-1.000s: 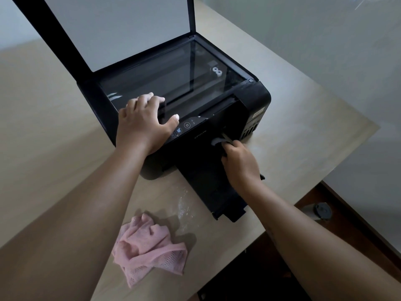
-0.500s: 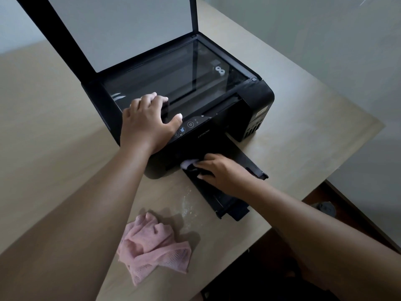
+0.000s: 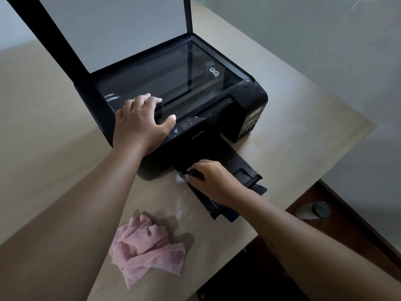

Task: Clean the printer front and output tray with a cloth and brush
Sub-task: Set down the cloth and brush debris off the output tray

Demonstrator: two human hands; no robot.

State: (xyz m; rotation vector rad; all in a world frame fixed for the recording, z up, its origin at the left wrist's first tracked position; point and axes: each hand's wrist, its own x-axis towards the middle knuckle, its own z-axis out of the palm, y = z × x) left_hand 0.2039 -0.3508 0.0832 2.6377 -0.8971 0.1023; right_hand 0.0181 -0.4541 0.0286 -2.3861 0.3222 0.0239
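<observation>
Brushing at near left corner of output tray (image 3: 245,177), scanner lid (image 3: 112,29) standing open.

Pressing left hand (image 3: 141,124) flat, fingers spread, on front edge of printer (image 3: 195,118) beside control panel (image 3: 182,128). Gripping small black brush (image 3: 195,173) in right hand (image 3: 211,179), fingers curled around it, pale bristles touching tray edge just above table (image 3: 54,127). Lying crumpled near front table edge, well apart from tray: pink cloth (image 3: 147,248). Showing between cloth and tray: white dust (image 3: 181,208).
</observation>
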